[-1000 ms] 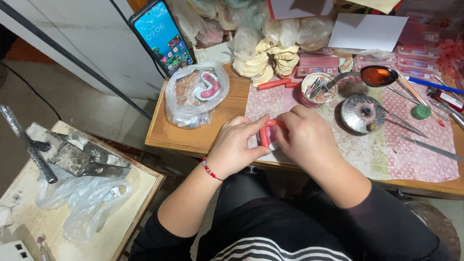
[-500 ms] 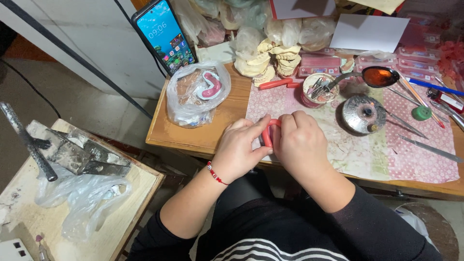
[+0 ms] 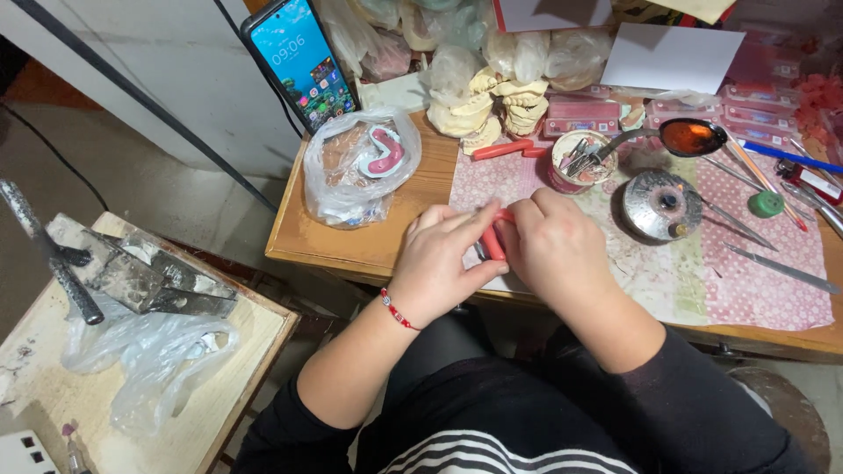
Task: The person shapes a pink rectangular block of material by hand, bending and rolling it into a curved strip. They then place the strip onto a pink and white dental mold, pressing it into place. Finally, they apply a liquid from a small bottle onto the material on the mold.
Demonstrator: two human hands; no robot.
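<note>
Barely shifted, both hands' fingers (image 3: 457,230) pinch the red wax strip (image 3: 492,241) near the table edge (image 3: 351,261).

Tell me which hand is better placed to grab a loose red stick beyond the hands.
Right, probably. The right hand lies nearer the loose red sticks; the left hand pinches the held red piece.

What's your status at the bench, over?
Left hand and right hand both pinching the red wax strip. Strip held just above the patterned mat. Nothing between the hands.

Both hands (image 3: 500,254) have shifted slightly nearer the table edge
</note>
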